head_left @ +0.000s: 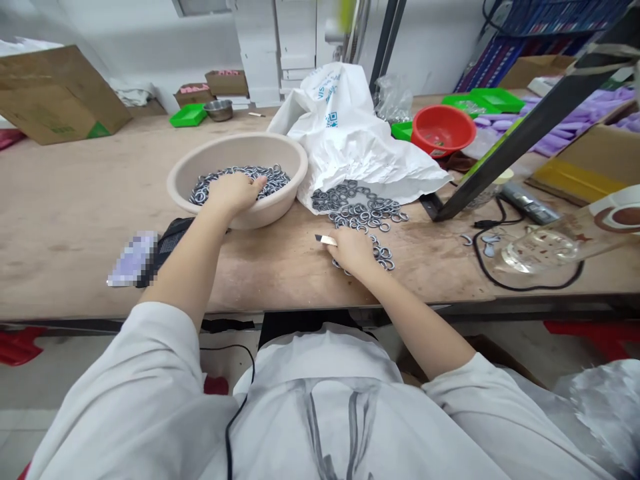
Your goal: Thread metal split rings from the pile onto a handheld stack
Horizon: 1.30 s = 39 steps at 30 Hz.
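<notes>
My left hand (235, 193) reaches over the near rim of a beige plastic basin (260, 215). Its thumb is held apart, and the other fingers are partly hidden from me. Many grey metal rings (273, 177) lie in the basin beneath it. On the table, my right hand (353, 250) is closed around a small white tool with a dark slanted tip (326, 240), like a short blade. Loose grey rings (384, 253) lie beside and partly under this hand. Farther back, more rings (360, 213) spill from the mouth of a white woven sack (345, 147).
Left of the basin are a phone (134, 259) and a black pouch (173, 239). A slanted dark metal post (500, 140) rises on the right, near a clear plastic jug (545, 250) and a black cable (530, 288). Behind stand a red bowl (443, 130) and a cardboard box (60, 93).
</notes>
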Motion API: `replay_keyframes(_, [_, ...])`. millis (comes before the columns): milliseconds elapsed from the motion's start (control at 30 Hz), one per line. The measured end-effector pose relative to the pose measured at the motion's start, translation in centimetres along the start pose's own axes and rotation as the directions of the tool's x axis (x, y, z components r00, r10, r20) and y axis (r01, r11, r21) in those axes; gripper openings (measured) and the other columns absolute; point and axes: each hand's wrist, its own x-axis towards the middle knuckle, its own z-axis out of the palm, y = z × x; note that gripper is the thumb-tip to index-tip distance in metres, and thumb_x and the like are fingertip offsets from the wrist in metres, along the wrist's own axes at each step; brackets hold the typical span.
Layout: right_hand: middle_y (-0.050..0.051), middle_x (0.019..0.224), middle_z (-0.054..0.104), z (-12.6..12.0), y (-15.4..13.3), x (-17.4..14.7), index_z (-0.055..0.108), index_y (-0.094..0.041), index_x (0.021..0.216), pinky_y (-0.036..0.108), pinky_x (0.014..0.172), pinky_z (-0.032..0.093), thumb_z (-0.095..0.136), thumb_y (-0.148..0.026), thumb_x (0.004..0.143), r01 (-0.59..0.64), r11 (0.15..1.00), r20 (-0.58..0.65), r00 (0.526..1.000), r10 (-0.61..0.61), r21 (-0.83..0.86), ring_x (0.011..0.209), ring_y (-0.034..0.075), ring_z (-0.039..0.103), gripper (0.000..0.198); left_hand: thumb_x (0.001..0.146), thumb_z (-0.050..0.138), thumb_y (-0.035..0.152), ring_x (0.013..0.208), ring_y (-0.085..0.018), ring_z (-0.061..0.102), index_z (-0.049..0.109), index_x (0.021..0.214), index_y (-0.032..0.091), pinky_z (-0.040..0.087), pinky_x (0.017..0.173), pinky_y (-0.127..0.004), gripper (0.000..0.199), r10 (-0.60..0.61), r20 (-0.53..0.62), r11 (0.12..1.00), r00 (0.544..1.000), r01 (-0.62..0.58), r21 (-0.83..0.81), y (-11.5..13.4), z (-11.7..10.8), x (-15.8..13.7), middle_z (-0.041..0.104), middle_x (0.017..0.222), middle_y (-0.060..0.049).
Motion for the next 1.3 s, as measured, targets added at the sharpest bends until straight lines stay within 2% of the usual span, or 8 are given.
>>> replay_keyframes(100, [0.005,0.08,0.067,-0.4,0.5,-1.1,0.07,-0.019,0.084,0.029,0.063,0.04,0.063,-0.035,0.088,0.035,0.879,-0.07,0.998,-0.002,0.476,0.072,0.019,0.061,0.017,0.091,0.056,0.051,0.121,-0.034,0.043,0.062,0.076,0.018,0.023,0.106,-0.051,0.037,0.136,-0.334,0.987,0.933,-0.157,-0.036,0.3,0.6,-2.4,0.066,0.114,-0.012])
replay_keyframes(200, [-0.002,0.067,0.058,-0.8,0.3,-2.9,0.065,-0.019,0.081,0.024,0.05,0.033,0.068,-0.048,0.083,0.002,0.46,-0.034,0.998,0.061,0.888,0.055,0.011,0.047,0.029,0.089,0.062,0.048,0.121,-0.028,0.043,0.063,0.094,0.019,0.025,0.106,-0.044,0.03,0.279,-0.463,0.901,0.841,-0.396,-0.175,1.5,1.9,-7.2,0.061,0.124,-0.009])
replay_keyframes(333, [-0.002,0.067,0.061,-0.8,-1.4,-5.6,0.062,-0.019,0.08,0.022,0.041,0.025,0.075,-0.054,0.076,-0.052,0.117,0.044,0.996,0.078,0.992,0.046,0.006,0.037,0.038,0.096,0.047,0.051,0.084,-0.02,0.055,0.063,0.089,0.019,0.04,0.081,-0.033,0.037,0.376,-0.087,0.635,0.923,-0.325,-0.7,4.1,5.4,-15.0,0.064,0.089,-0.006])
replay_keyframes(500, [-0.004,0.065,0.06,-0.1,-3.0,-7.7,0.058,-0.021,0.082,0.024,0.053,0.049,0.077,-0.05,0.077,0.011,0.015,-0.011,1.0,0.024,1.0,0.054,0.01,0.056,0.034,0.085,0.061,0.061,0.063,-0.013,0.044,0.057,0.07,0.018,0.037,0.062,-0.026,0.046,0.283,0.178,0.163,0.942,0.136,-0.977,6.0,8.7,-19.7,0.051,0.065,0.0])
replay_keyframes(600, [-0.004,0.075,0.065,-0.2,-3.0,-7.9,0.06,-0.024,0.098,0.027,0.056,0.055,0.079,-0.05,0.075,0.015,0.025,-0.014,0.999,-0.039,1.0,0.056,0.011,0.062,0.04,0.08,0.069,0.059,0.057,-0.01,0.038,0.054,0.066,0.017,0.032,0.054,-0.024,0.047,0.28,0.281,-0.008,0.918,0.295,-0.955,6.1,9.0,-20.3,0.045,0.062,0.002])
replay_keyframes(800, [-0.005,0.057,0.061,-0.2,-2.6,-7.4,0.058,-0.023,0.083,0.026,0.045,0.05,0.065,-0.061,0.084,-0.023,0.106,0.029,0.998,-0.048,0.994,0.044,0.012,0.057,0.039,0.077,0.072,0.058,0.052,-0.008,0.036,0.05,0.064,0.016,0.028,0.051,-0.022,0.049,0.28,0.387,-0.082,0.879,0.424,-0.902,6.4,8.9,-20.8,0.042,0.061,0.003])
replay_keyframes(1067, [0.003,0.065,0.065,-0.7,-1.2,-8.8,0.063,-0.021,0.07,0.029,0.063,0.044,0.046,-0.055,0.098,0.347,0.586,-0.26,0.938,-0.23,0.733,0.063,0.014,0.058,0.047,0.085,0.066,0.054,0.051,-0.008,0.032,0.045,0.063,0.018,0.034,0.055,-0.022,0.047,0.282,0.409,-0.182,0.868,0.467,-0.865,6.0,9.0,-20.9,0.034,0.053,0.006])
replay_keyframes(1300, [0.004,0.069,0.069,-0.7,-1.1,-9.0,0.066,-0.02,0.073,0.028,0.063,0.042,0.045,-0.056,0.098,0.317,0.632,-0.215,0.948,-0.234,0.707,0.063,0.015,0.059,0.048,0.078,0.073,0.055,0.053,-0.008,0.032,0.043,0.063,0.018,0.034,0.055,-0.022,0.05,0.312,0.407,-0.196,0.858,0.477,-0.857,6.2,8.8,-21.2,0.036,0.057,0.005])
